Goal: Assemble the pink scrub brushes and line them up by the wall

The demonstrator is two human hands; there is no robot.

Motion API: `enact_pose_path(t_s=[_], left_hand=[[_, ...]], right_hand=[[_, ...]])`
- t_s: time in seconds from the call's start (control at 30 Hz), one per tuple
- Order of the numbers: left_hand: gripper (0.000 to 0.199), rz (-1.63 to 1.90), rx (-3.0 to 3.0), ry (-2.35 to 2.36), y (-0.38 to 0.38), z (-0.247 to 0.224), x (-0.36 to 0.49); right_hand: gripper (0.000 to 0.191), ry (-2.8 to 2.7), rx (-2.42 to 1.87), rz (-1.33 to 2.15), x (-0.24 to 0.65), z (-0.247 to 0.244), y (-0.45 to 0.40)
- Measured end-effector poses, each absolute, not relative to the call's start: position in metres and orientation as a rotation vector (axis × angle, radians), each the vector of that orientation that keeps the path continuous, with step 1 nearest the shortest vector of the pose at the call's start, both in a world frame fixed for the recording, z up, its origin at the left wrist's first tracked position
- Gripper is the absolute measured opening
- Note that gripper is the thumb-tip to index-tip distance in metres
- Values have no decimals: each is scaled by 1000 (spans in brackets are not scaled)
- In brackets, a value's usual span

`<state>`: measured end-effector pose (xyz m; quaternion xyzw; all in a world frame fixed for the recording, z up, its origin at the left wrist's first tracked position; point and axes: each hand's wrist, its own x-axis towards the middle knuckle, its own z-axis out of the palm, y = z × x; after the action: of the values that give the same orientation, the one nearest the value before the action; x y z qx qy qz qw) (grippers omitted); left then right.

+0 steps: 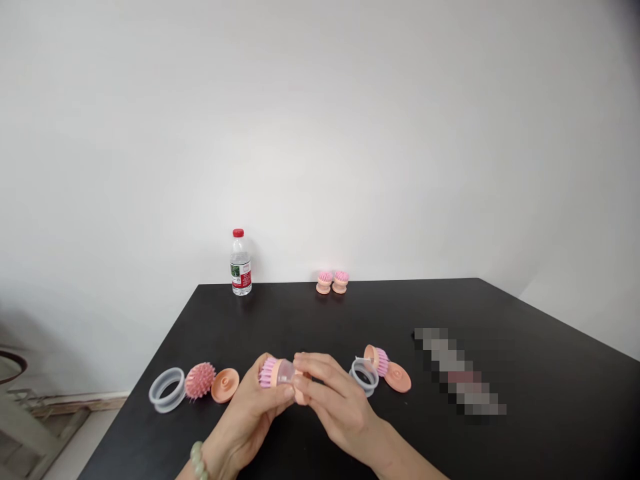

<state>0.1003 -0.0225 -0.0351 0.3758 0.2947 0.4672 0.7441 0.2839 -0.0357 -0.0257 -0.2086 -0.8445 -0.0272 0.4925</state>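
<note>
Between my hands, above the front of the table, is a round scrub brush lying sideways, its pink bristles toward the left and a clear section in the middle. My left hand is wrapped round the bristle end, thumb along the near side. The fingers of my right hand are closed on the peach cap at the other end; they partly hide it, and I cannot tell whether it is fully seated. Left of my left hand lie a peach disc, a pink bristle head and a translucent ring.
Right of my hands are another translucent ring, a bristle head and a peach cap. Two whole brushes and a water bottle stand by the wall. A blurred-out long object lies at right on the black table.
</note>
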Motion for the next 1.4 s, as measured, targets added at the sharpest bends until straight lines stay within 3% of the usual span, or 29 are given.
enact_pose_path(t_s=[0.17, 0.4, 0.6, 0.83, 0.97, 1.07, 1.23, 1.4], left_hand=[[50, 1103, 1026, 719, -25, -36, 103], [51, 1141, 1135, 780, -25, -36, 105], [51, 1197, 1285, 876, -25, -27, 104], [47, 1232, 1475, 976, -24, -25, 100], [65, 1307, 1171, 892, -26, -22, 104], [73, 1315, 1001, 789, -24, -20, 106], [63, 1365, 1165, 888, -19, -25, 101], [52, 1306, 1656, 1189, -17, -38, 101]], right_hand=[[35, -1920, -791, 40, 285, -28, -37], [34, -1692, -1025, 790, 281, -40, -31], [29, -1594, -1021, 1057, 277, -42, -32], [43, -1480, -862, 1298, 272, -46, -32], [43, -1303, -734, 1420, 268, -41, -32], [39, -1241, -676, 1468, 268, -39, -32], [30, -1457, -833, 1302, 270, -43, -28], [64, -1718, -1140, 769, 272, -47, -28]])
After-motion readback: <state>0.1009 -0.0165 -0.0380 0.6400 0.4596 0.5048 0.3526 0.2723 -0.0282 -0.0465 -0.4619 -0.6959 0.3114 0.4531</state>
